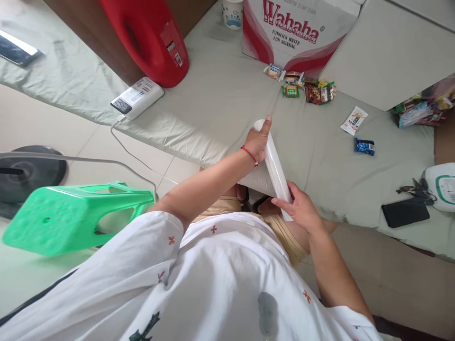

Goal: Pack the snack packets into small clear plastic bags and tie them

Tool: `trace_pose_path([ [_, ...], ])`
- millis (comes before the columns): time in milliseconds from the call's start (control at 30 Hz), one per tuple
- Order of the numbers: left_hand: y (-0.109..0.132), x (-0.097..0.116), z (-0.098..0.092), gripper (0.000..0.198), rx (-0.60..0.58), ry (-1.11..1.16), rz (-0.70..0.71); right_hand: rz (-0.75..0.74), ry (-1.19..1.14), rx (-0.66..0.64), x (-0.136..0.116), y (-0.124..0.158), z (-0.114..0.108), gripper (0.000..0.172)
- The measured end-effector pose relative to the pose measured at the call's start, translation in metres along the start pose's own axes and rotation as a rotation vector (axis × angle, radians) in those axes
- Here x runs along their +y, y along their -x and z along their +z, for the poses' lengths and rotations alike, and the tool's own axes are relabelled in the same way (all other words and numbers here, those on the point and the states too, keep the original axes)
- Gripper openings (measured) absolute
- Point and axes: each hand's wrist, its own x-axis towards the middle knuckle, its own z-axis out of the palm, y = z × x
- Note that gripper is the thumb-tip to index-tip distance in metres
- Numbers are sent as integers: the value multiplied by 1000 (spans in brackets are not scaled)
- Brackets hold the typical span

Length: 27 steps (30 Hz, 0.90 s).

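Grasping a white tube [276, 166], perhaps a roll of thin plastic, at frame centre, curling the left hand [256, 142] round its upper end and the right hand [301, 207] near its lower end. Slanting it across the edge of a pale cloth [216, 90], facing wrapped sweets [290, 91] and a Wahaha carton [298, 26] towards upper right, and having a green stool [67, 213] at lower left.

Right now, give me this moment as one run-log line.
left hand: holding far end of white roll | right hand: holding its near end | some wrapped snacks: on pale cloth, beside Wahaha box
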Motion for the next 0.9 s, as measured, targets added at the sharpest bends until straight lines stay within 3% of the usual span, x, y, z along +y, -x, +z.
trace_pose_path([
  [100, 1, 4, 0, 52, 30, -2, 24, -22, 49, -31, -3, 2, 0, 68],
  [233, 1, 12, 0, 49, 16, -7, 19, -73, -265, -225, 5, 1, -10, 75],
  [333, -1, 19, -3, 49, 12, 16, 32, -38, -403, -235, 8, -4, -9, 79],
  [467, 9, 19, -14, 45, -110, 113, 31, -32, -527, -228, 3, -9, 3, 79],
  [567, 25, 5, -24, 44, -214, 99, -103, -37, -605, -241, -5, -14, 14, 78],
  [633, 32, -8, -30, 45, -161, 85, -132, -37, -583, -220, -10, -18, 20, 78],
  [733, 36, -20, -33, 47, -45, 55, -40, -13, -404, -177, -12, -23, 28, 70],
  [800, 37, -21, -32, 50, -64, 18, 8, 3, -344, -202, -10, -24, 30, 64],
  [900, 39, -14, -27, 55, -148, 3, -21, -1, -482, -292, -7, -21, 26, 63],
])
